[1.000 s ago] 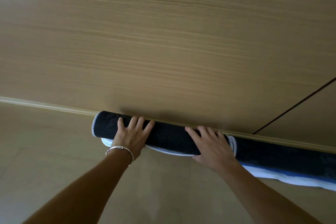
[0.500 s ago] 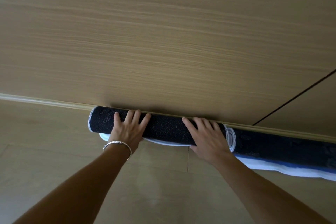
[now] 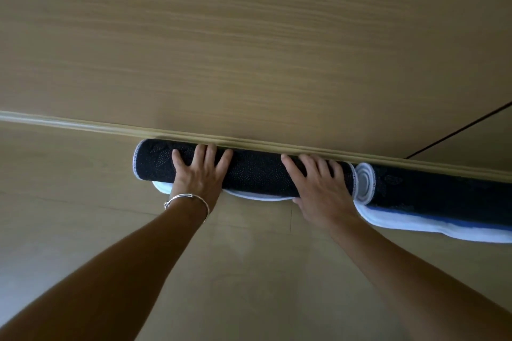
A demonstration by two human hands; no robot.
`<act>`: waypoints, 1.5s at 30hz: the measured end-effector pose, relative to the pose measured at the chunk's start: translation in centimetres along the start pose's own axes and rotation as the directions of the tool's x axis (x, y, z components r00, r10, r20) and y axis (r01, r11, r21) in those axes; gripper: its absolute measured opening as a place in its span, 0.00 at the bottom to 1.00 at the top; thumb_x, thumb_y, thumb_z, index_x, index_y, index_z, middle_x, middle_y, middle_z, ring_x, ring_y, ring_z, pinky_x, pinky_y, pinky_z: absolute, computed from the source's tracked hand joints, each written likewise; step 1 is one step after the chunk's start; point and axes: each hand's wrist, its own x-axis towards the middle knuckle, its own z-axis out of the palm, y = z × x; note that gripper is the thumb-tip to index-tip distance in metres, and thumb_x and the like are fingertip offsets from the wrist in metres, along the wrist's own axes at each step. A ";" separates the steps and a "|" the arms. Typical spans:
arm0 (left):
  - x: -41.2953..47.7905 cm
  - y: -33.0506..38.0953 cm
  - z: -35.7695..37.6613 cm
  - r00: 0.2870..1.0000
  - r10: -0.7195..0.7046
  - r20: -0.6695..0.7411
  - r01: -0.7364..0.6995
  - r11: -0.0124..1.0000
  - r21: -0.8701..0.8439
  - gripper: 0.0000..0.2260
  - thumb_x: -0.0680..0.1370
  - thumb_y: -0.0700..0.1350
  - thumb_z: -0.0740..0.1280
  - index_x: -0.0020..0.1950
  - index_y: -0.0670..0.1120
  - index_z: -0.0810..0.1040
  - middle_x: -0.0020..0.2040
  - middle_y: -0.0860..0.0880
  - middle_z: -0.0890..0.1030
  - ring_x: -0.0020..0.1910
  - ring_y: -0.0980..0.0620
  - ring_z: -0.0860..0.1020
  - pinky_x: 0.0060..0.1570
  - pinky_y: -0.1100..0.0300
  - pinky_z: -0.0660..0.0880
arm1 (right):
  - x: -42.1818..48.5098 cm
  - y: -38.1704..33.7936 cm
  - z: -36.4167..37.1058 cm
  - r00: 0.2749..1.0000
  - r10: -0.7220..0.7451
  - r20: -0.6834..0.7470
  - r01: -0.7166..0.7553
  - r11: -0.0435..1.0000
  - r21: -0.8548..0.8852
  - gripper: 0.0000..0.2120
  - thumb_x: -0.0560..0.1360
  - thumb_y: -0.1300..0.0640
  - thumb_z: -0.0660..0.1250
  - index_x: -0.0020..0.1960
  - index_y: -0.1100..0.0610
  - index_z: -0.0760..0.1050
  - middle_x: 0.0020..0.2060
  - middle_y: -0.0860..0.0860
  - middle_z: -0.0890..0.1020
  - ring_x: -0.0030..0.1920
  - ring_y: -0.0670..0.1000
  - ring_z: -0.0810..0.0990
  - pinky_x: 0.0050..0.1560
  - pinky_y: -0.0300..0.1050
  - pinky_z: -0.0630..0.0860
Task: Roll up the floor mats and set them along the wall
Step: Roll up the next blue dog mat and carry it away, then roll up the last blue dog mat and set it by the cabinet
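A person presses a rolled mat (image 3: 255, 174) against the skirting (image 3: 83, 124) at the foot of a wood-panelled wall (image 3: 249, 50). Both hands lie flat on the dark roll with fingers straight and spread. The left hand (image 3: 199, 174), with a bracelet (image 3: 188, 198) at the wrist, is near the roll's left end, and the right hand (image 3: 318, 188) is near its right end. Neither hand grips the mat; they bear down on it.

The mat lies lengthwise on the floor (image 3: 249, 271), touching the skirting, and a white flap (image 3: 257, 196) shows beneath its near side. A second mat (image 3: 429, 191) lies end to end with it on the right, also along the wall. Its white and blue edge (image 3: 443, 230) spills out onto the floor.

Both mats in view appear rolled and placed, so the task looks nearly done here. What may remain is tucking in the loose edges and letting go. Whether other mats wait elsewhere cannot be told.
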 end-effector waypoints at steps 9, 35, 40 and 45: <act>-2.2 0.4 -8.6 0.992 0.078 0.096 -0.051 0.966 -0.252 0.33 0.76 0.47 0.62 0.76 0.48 0.48 0.73 0.43 0.59 0.73 0.43 0.56 0.71 0.39 0.52 | -2.4 -3.0 -7.5 0.960 0.054 0.276 -0.078 0.994 0.075 0.43 0.75 0.52 0.66 0.78 0.54 0.40 0.74 0.56 0.53 0.74 0.59 0.51 0.73 0.57 0.50; -60.4 -11.2 -46.1 0.940 0.019 -0.341 -0.123 0.950 -0.286 0.19 0.78 0.48 0.58 0.70 0.53 0.65 0.63 0.49 0.72 0.62 0.47 0.71 0.57 0.52 0.70 | -49.7 -11.6 -55.0 0.996 0.061 0.060 -0.076 0.956 0.285 0.22 0.80 0.45 0.56 0.71 0.53 0.62 0.66 0.53 0.67 0.65 0.56 0.68 0.57 0.50 0.70; -70.8 -18.4 -55.9 0.936 0.023 -0.350 -0.087 0.982 -0.168 0.21 0.79 0.53 0.59 0.72 0.55 0.64 0.65 0.50 0.72 0.65 0.47 0.71 0.59 0.52 0.69 | -59.0 -15.4 -69.4 0.998 -0.069 0.004 0.069 0.997 0.028 0.25 0.80 0.43 0.56 0.73 0.52 0.61 0.68 0.53 0.66 0.67 0.56 0.68 0.59 0.51 0.69; -72.3 -24.2 -60.1 0.803 -0.154 -0.575 -0.012 0.961 -0.275 0.20 0.78 0.52 0.59 0.70 0.54 0.66 0.63 0.50 0.75 0.61 0.46 0.74 0.55 0.50 0.74 | -57.7 -16.6 -76.9 0.975 -0.006 -0.220 0.020 0.998 0.061 0.25 0.80 0.43 0.54 0.73 0.54 0.61 0.69 0.53 0.65 0.66 0.56 0.70 0.58 0.50 0.71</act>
